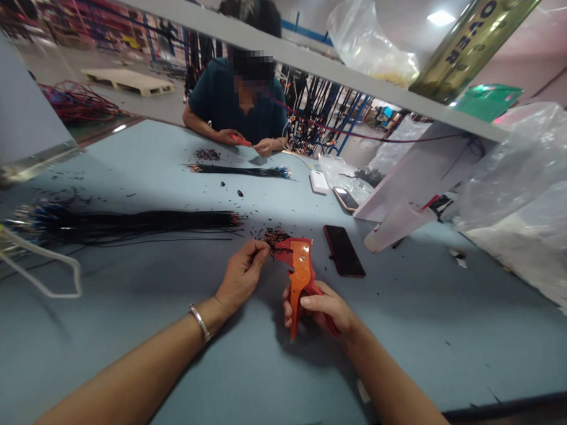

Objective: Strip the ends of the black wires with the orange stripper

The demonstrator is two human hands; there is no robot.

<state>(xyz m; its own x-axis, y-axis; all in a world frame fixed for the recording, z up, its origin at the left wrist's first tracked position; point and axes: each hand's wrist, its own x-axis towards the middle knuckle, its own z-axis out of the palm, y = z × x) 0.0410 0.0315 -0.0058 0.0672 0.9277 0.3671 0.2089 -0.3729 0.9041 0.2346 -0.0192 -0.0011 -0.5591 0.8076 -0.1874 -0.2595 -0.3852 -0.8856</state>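
Observation:
My right hand (321,310) is wrapped round the handles of an orange and red wire stripper (303,271), held upright with its jaws pointing left. My left hand (246,266) is closed in a pinch just left of those jaws; what lies between the fingertips is too small and dark to make out. Behind the jaws is a small pile of cut insulation scraps (271,236). To the left, a thick bundle of black wires (144,225) lies along the table, with blue and metallic ends at its far left and reddish ends near my left hand.
Across the table (177,352) a co-worker (242,108) holds a red tool beside a smaller wire bundle (240,170). A dark phone (344,250) lies right of the stripper. A shelf (306,60) crosses overhead; plastic bags (518,161) crowd the right. A white wire stand (58,295) is at left.

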